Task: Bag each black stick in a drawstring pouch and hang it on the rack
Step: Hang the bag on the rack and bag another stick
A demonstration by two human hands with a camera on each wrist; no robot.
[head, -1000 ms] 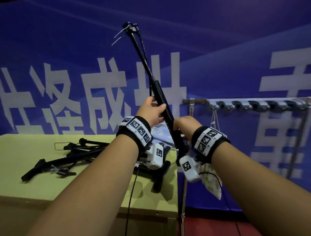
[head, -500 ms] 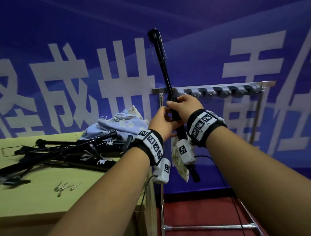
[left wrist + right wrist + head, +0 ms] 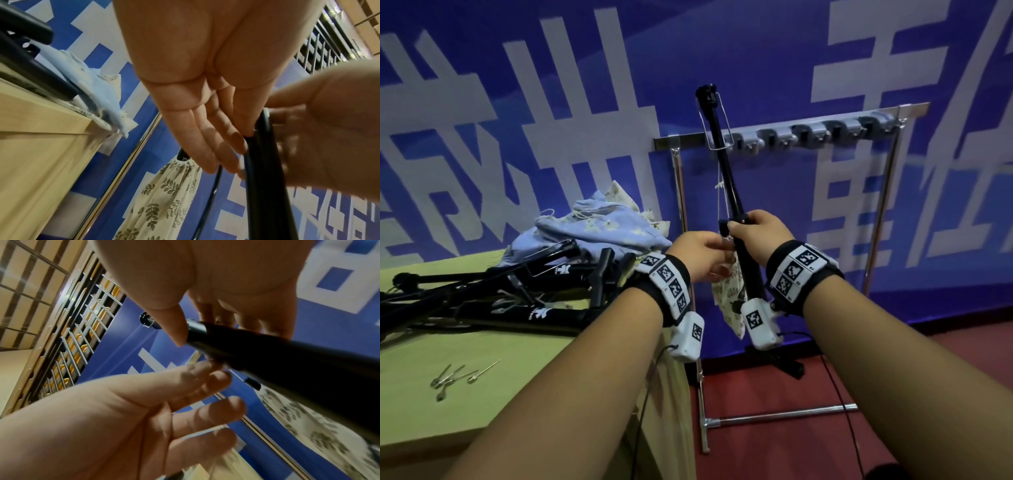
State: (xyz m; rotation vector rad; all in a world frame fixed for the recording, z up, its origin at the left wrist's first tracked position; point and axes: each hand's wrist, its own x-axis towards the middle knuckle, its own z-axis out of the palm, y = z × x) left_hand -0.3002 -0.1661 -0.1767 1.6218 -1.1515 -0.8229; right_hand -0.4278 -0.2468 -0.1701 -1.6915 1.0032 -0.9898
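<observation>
The right hand (image 3: 758, 230) is gripping the black stick (image 3: 724, 171) at mid-shaft, its long axis rising steeply toward the rack (image 3: 808, 132). The left hand (image 3: 697, 255), fingers straight, is touching the shaft just above the leaf-print pouch (image 3: 729, 301).

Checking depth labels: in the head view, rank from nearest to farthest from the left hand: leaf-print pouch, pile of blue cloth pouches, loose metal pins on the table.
1. Cream leaf-print drawstring pouch: right beside the left hand, just below its fingers.
2. Pile of light-blue cloth pouches: to its left, on the table.
3. Loose metal pins: far lower left, near the table's front edge.
</observation>
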